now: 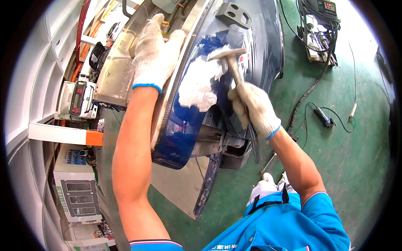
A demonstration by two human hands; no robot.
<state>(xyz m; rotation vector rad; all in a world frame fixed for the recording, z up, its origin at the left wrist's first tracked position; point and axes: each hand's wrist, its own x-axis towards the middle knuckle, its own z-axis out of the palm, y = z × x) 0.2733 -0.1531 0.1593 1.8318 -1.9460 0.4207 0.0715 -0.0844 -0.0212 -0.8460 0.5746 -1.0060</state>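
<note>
Both hands wear white knit gloves with blue cuffs. My right hand (254,108) is closed around the handle of a hammer (235,71). Its head is over the blue car body panel (180,129), beside a sanded patch of bare metal (197,92); I cannot tell whether it touches. Inside the body opening, just past the black rubber seal (178,77), my left hand (157,56) rests with thumb and forefinger apart. Its other fingers are mostly hidden, and no held object shows. A dark grey tool with holes (233,16) lies farther up the panel.
On the green floor to the right lie an angle grinder (324,117) and its cord. A tool cart (318,42) with a thick coiled hose stands at the far right. Beneath the panel are exposed body parts (209,142). Left are a white cabinet (77,184) and another vehicle (81,98).
</note>
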